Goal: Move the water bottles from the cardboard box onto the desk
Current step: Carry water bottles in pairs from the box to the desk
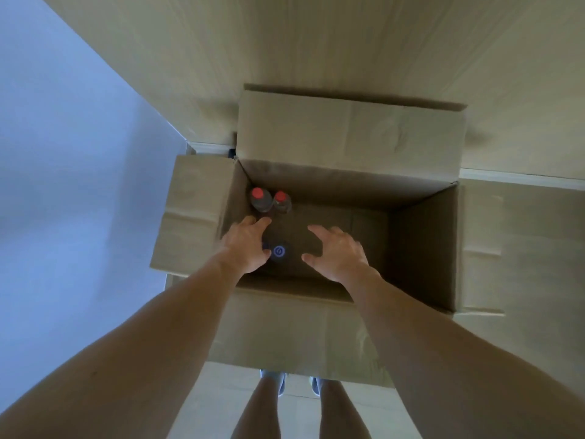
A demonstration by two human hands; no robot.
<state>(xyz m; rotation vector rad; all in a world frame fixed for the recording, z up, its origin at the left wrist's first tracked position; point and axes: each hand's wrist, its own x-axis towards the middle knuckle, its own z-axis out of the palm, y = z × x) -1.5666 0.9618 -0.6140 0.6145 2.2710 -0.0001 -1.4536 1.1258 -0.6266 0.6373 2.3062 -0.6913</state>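
Open brown cardboard box [202, 217] on floor, flaps spread, two hands reaching inside.

Contents, left to right: two red-capped clear plastic bottles [262, 199] upright in far-left corner; blue-capped bottle [280, 252], round logo on cap, wording illegible. Left hand [248, 245] and right hand [337, 251] flank it, fingers loosely spread, gripping nothing.

Matt creased cardboard box [316, 327], clear plastic bottles [262, 200], pale wood-grain wall [316, 42]

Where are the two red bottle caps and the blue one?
Left red cap [257, 193], head view, middle of its top.
Right red cap [280, 196], head view, middle of its top.
Blue cap [279, 251], head view, on its round top.
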